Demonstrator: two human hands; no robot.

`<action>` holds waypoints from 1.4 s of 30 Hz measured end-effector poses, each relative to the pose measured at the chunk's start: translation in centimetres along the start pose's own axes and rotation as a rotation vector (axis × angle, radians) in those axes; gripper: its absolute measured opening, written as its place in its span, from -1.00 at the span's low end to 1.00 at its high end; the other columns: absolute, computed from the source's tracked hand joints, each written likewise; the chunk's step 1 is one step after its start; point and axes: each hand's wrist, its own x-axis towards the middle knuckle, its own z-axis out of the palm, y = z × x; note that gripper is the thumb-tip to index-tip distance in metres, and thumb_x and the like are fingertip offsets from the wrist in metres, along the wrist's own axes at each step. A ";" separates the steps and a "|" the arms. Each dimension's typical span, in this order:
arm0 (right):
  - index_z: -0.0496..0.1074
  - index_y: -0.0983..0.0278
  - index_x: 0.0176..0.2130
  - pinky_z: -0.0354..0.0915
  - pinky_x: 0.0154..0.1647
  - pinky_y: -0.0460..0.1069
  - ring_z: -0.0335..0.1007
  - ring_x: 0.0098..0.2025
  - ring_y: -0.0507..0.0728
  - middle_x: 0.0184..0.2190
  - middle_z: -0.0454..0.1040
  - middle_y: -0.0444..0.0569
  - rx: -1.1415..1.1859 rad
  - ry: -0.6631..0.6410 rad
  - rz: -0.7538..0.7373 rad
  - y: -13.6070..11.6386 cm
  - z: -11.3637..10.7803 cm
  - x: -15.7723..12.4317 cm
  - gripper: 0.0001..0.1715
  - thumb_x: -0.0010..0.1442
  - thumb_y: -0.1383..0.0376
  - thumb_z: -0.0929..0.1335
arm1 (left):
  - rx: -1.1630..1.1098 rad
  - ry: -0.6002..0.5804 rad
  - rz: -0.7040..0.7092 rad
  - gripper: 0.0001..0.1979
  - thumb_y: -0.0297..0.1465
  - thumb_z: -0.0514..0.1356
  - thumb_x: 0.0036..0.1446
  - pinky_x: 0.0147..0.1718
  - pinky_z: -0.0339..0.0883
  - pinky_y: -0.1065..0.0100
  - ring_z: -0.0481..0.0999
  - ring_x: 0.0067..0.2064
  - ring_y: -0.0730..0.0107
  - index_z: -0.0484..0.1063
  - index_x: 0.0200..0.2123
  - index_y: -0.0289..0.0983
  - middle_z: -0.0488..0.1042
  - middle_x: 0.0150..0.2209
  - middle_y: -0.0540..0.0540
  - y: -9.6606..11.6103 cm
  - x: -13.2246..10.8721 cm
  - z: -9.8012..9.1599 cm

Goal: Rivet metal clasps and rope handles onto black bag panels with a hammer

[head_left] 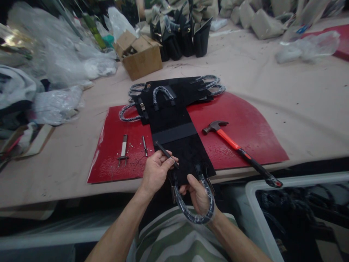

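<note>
A long black fabric bag panel (177, 134) lies on a red mat (245, 127), its near end hanging over the table edge. My left hand (156, 171) pinches a thin black rod-like tool (166, 153) against the panel's near left corner. My right hand (199, 196) curls around the plastic-wrapped curved handle (195, 214) fixed to the panel's near end, thumb on the fabric. More black panels with wrapped handles (163, 92) are stacked at the far end of the mat.
A hammer with an orange and black handle (240, 151) lies on the mat to the right. Two metal punch tools (123, 149) lie left. A cardboard box (140, 54), black bags (185, 36) and plastic wrapping sit farther back. A white bin (300, 211) stands at lower right.
</note>
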 end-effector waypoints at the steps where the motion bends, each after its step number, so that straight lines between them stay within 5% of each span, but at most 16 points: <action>1: 0.52 0.31 -0.53 0.28 -0.48 -0.03 0.35 -0.57 0.09 -0.63 0.45 -0.01 0.000 0.020 -0.008 0.1 0.0 0.0 -0.45 0.02 -0.12 0.52 | -0.002 0.004 -0.003 -0.60 -0.25 0.39 0.00 -0.32 0.46 0.40 0.60 -0.32 0.32 0.37 -0.17 -0.33 0.61 -0.29 -0.17 0.0 0.0 0.0; 9: 0.45 0.31 -0.58 0.30 -0.50 -0.02 0.34 -0.59 0.08 -0.66 0.43 -0.02 0.039 0.051 0.025 0.2 0.5 0.1 -0.42 -0.09 -0.11 0.57 | -0.030 -0.053 0.077 -0.65 -0.29 0.38 0.07 -0.24 0.47 0.36 0.61 -0.27 0.29 0.38 -0.16 -0.33 0.61 -0.25 -0.18 0.6 -0.1 0.8; 20: 0.43 0.29 -0.55 0.31 -0.50 -0.02 0.33 -0.59 0.08 -0.67 0.41 -0.07 0.067 0.085 0.029 0.6 0.2 0.2 -0.43 -0.15 -0.09 0.60 | -0.052 -0.098 0.016 -0.63 -0.27 0.38 0.08 -0.23 0.48 0.36 0.63 -0.24 0.27 0.38 -0.14 -0.32 0.61 -0.23 -0.18 -0.5 0.2 0.2; 42: 0.48 0.32 -0.60 0.35 -0.48 -0.01 0.37 -0.60 0.10 -0.67 0.45 0.01 -0.064 0.162 -0.029 1.0 0.1 0.2 -0.45 -0.10 -0.10 0.56 | 0.110 -0.134 0.090 -0.77 -0.38 0.29 0.12 -0.14 0.45 0.39 0.62 -0.17 0.30 0.41 -0.16 -0.33 0.62 -0.23 -0.17 -1.2 -0.2 0.3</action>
